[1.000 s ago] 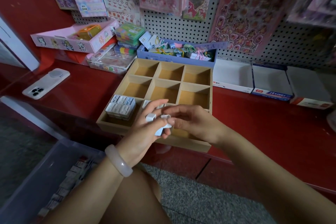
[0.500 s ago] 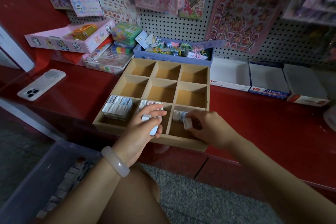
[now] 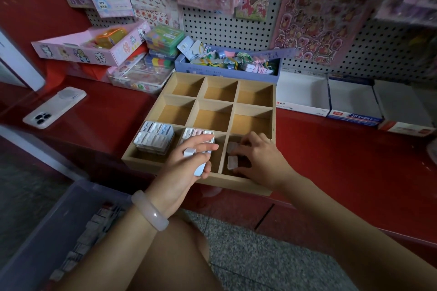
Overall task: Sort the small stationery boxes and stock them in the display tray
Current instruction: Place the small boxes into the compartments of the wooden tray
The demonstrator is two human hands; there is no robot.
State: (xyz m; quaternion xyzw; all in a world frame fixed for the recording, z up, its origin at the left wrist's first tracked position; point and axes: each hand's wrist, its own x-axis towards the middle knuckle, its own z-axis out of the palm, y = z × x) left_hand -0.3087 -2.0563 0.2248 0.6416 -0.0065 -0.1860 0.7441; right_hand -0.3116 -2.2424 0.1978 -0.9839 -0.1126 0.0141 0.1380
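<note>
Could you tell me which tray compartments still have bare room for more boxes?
In the tray, the six compartments of the back and middle rows are bare. The near row is crowded: stacked boxes near-left, left hand over the centre, right hand in the near-right.

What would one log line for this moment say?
left hand: holds small pale boxes | right hand: in near-right compartment of wooden nine-compartment tray

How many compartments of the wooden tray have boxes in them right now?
3, all in the wooden tray's near row: near-left, near-middle, near-right under the right hand. The other six look empty.
</note>
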